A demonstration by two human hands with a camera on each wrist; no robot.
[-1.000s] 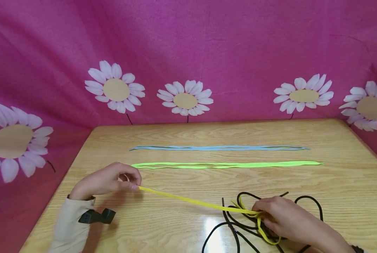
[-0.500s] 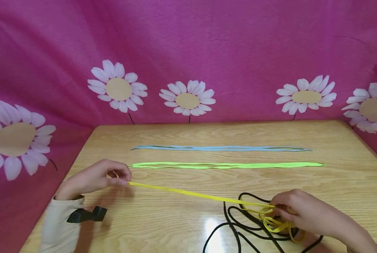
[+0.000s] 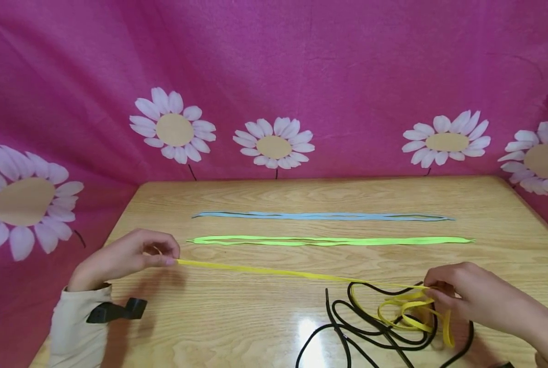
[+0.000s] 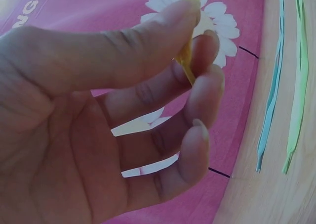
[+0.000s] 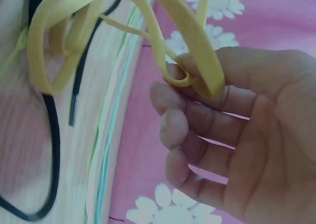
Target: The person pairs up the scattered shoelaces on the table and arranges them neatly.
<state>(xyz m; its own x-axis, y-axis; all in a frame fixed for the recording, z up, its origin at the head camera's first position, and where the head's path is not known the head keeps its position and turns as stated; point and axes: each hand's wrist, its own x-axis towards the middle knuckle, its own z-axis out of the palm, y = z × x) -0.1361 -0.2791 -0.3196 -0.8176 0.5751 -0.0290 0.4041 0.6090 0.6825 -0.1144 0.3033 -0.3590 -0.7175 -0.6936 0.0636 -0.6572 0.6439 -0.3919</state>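
Observation:
A yellow shoelace (image 3: 255, 269) stretches nearly straight across the front of the table between both hands. My left hand (image 3: 131, 255) pinches its end between thumb and forefinger; in the left wrist view the lace (image 4: 186, 56) shows at the thumb tip. On the right, my right hand (image 3: 476, 294) grips the lace farther along, and loose yellow loops (image 5: 64, 41) hang from its fingers in the right wrist view. Below those loops a black round shoelace (image 3: 361, 332) lies in a loose tangle on the table, close to my right hand.
Behind the yellow lace, a folded neon green shoelace (image 3: 370, 241) lies straight on the wooden table (image 3: 237, 312). Farther back, a folded light blue shoelace (image 3: 324, 216) runs parallel to it. A pink cloth (image 3: 347, 66) with printed daisies hangs along the table's back and sides.
My hands have moved apart, the left leftward and the right rightward and slightly back. The yellow lace between them has grown longer and its loops have lifted off the black tangle.

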